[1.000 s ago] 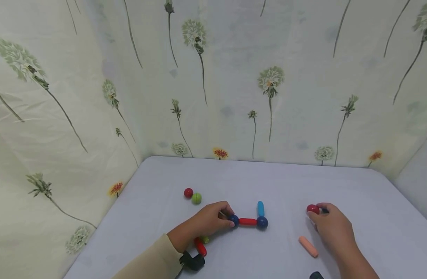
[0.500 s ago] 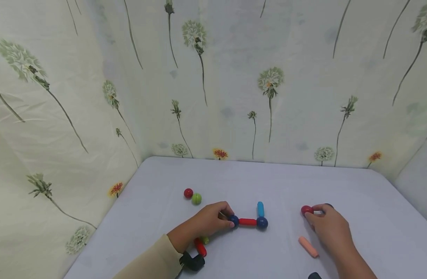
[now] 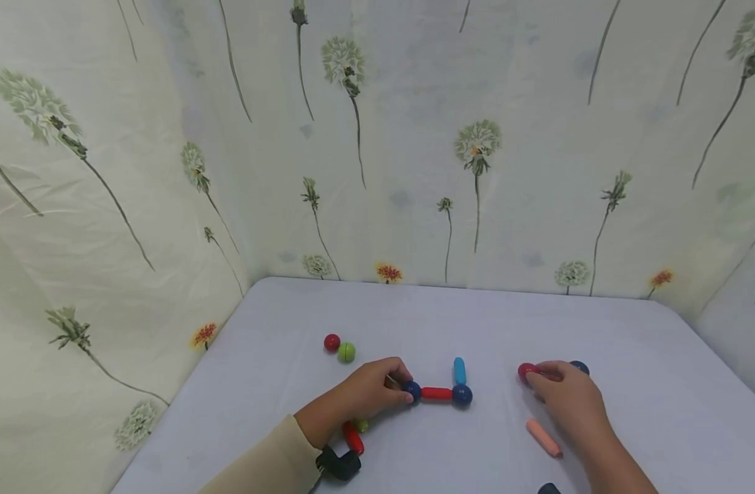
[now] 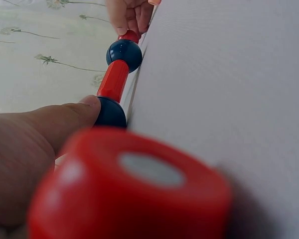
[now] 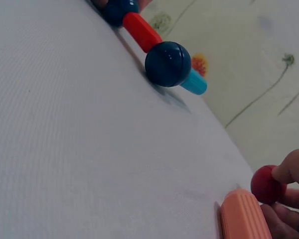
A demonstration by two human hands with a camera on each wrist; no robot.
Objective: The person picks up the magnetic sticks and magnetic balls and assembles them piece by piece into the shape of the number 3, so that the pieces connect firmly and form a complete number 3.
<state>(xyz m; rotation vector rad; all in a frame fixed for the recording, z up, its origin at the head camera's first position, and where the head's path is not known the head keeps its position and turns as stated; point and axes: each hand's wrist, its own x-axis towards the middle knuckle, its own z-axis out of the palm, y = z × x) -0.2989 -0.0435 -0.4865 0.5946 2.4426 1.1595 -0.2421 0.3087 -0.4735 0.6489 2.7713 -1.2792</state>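
The left hand point(image 3: 377, 387) pinches a dark blue ball point(image 3: 415, 391) between thumb and fingers, and the right hand point(image 3: 568, 398) holds a red ball point(image 3: 526, 372) at its fingertips, on the side facing the left hand. From the pinched ball a red rod point(image 3: 437, 393) runs rightward to a second dark blue ball point(image 3: 461, 395), well apart from the right hand. A light blue rod point(image 3: 460, 370) extends from that ball toward the dandelion-print backdrop point(image 3: 414, 137); the head and right wrist views show it, the left wrist view does not. Just behind the right hand, only the head view shows a third dark blue ball point(image 3: 579, 367); whether it touches the hand cannot be told. A peach rod point(image 3: 544, 438) lies near the right hand, its ribs plain in the right wrist view. Near the left wrist lies another red rod; the left wrist view alone shows a grey disc point(image 4: 152, 169) in a red end close to the lens. Farther off on the counter point(image 3: 451, 446), a smaller-looking red ball and a green ball point(image 3: 346, 353) sit side by side.
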